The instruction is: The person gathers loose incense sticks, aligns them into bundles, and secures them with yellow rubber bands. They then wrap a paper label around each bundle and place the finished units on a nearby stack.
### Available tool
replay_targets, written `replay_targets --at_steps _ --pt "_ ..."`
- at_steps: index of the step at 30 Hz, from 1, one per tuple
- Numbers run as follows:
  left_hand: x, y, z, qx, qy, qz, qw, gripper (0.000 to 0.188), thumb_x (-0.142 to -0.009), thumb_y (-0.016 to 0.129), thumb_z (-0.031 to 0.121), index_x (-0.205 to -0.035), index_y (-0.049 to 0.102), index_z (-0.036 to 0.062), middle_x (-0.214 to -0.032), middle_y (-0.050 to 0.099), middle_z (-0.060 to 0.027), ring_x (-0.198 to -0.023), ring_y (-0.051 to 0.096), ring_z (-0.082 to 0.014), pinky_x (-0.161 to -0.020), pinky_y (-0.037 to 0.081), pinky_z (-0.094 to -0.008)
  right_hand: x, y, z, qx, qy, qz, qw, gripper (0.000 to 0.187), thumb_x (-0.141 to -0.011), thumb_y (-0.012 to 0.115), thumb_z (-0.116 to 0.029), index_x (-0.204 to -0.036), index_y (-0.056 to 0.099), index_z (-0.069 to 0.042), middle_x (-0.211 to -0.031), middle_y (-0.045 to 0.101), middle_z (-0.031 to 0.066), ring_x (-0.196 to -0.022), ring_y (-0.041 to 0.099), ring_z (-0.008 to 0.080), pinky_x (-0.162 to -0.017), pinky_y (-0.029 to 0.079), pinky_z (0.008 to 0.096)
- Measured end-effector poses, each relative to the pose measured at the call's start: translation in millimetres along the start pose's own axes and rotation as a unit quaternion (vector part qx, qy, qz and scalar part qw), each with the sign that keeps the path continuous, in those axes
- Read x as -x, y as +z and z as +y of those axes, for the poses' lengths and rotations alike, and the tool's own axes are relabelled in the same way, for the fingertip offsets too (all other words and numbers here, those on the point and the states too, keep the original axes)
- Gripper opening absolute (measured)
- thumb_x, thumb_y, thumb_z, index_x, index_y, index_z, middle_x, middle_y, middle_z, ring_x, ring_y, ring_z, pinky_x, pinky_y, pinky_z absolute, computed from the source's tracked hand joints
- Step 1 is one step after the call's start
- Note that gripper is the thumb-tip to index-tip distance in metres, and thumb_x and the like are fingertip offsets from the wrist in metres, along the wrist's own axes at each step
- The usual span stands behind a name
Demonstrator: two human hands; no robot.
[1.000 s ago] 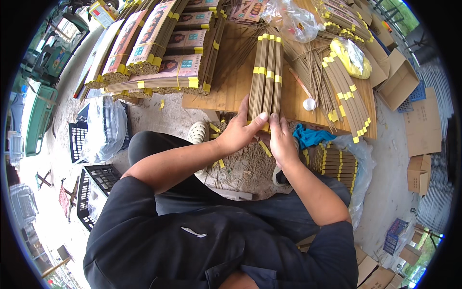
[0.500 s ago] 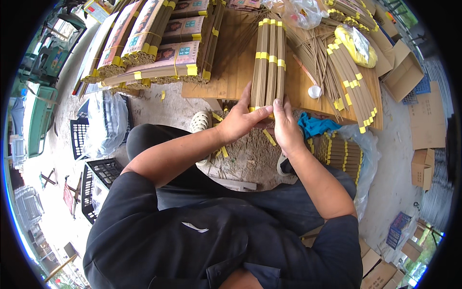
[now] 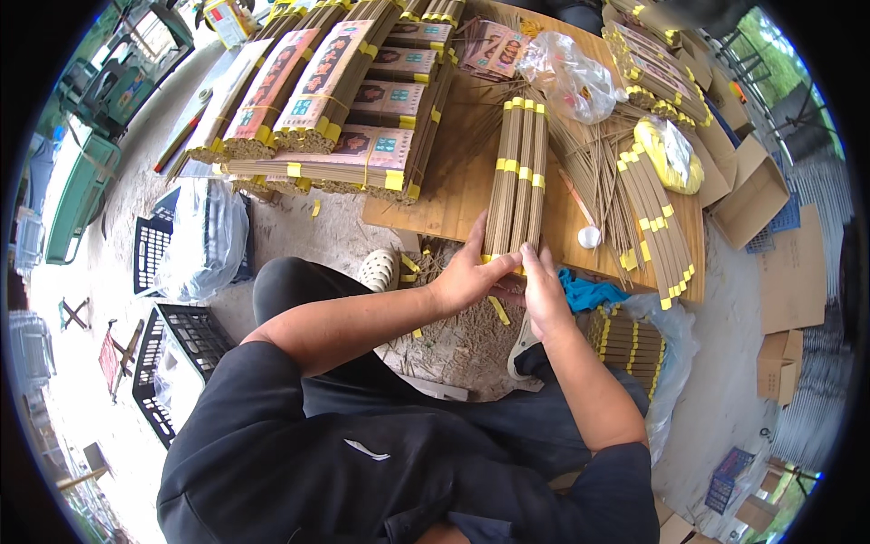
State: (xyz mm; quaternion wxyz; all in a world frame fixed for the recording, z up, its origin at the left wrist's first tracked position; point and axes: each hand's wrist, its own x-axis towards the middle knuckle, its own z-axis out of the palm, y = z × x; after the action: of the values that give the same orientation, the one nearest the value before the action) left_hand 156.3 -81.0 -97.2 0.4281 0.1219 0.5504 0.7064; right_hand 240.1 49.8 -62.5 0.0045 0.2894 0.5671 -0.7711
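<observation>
Three incense stick bundles (image 3: 517,190), wrapped in yellow paper bands, lie side by side on the wooden table. Their near ends reach the table's front edge. My left hand (image 3: 471,279) is closed round the left side of those ends, its thumb across the front. From the right, my right hand (image 3: 547,297) grips the same ends, fingertips on top and the rest underneath. Some fingers of both hands are hidden below the bundles.
Labelled incense packs (image 3: 335,82) are stacked at the back left. Loose sticks (image 3: 589,177), a small white round lid (image 3: 590,238) and more banded bundles (image 3: 659,236) lie to the right. A bagged stack (image 3: 628,349) stands below the table; black crates (image 3: 186,354) stand left.
The whole view has shifted, so the table and stacks sit lower in the picture. Both hands keep their hold on the three bundles, which look much the same.
</observation>
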Motion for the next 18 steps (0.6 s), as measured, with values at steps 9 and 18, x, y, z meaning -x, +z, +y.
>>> replay_targets --at_steps 9,18 --pt "16.2 -36.0 50.8 -0.324 -0.087 0.068 0.94 0.097 -0.1 0.055 0.058 -0.163 0.007 0.0012 -0.119 0.07 -0.0244 -0.103 0.072 -0.0298 -0.087 0.057 -0.0395 -37.1 -32.7 -74.9 0.389 -0.266 0.157 0.868 0.022 -0.097 0.07 -0.019 -0.103 0.07 0.002 -0.09 0.074 0.007 -0.085 0.068 0.0141 -0.077 0.054 0.0283" --pt "14.2 -13.6 77.4 -0.405 0.205 0.062 0.889 0.044 -0.104 0.055 0.041 -0.122 0.05 0.0012 -0.08 0.07 -0.0215 -0.08 0.07 -0.0444 -0.074 0.056 -0.0508 -333.0 50.2 -194.8 0.738 -0.347 0.081 0.572 0.038 -0.087 0.075 -0.028 -0.117 0.069 -0.005 -0.112 0.072 0.022 -0.11 0.068 0.0391 -0.098 0.053 0.0456"
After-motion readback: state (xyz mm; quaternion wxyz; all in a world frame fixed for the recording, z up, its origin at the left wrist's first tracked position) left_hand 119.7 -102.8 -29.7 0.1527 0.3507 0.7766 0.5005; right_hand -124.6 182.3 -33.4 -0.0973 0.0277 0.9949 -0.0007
